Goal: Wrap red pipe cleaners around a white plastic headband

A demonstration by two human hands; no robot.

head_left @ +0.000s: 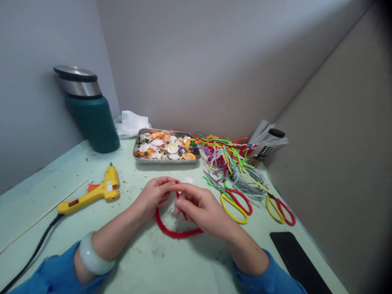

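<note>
A fuzzy red pipe cleaner point(179, 234) curves in a loop beneath and between my two hands, over the pale green tabletop. My left hand point(154, 196) is closed on its upper part, with the fingertips pinched together. From the other side, my right hand point(199, 206) grips the same red strand between thumb and fingers, and its index finger reaches across to touch the left fingertips. Part of the strand is hidden behind the fingers. Just beyond the hands lies a metal tray point(167, 161) of shells and small stones.
On the left lie a yellow glue gun point(92, 196) with a black cord and a thin stick point(45, 214); a green bottle point(92, 118) stands behind. To the right are colourful pipe cleaners point(225, 157), scissors point(234, 202), a second pair of scissors point(280, 210) and a flat black object point(297, 261).
</note>
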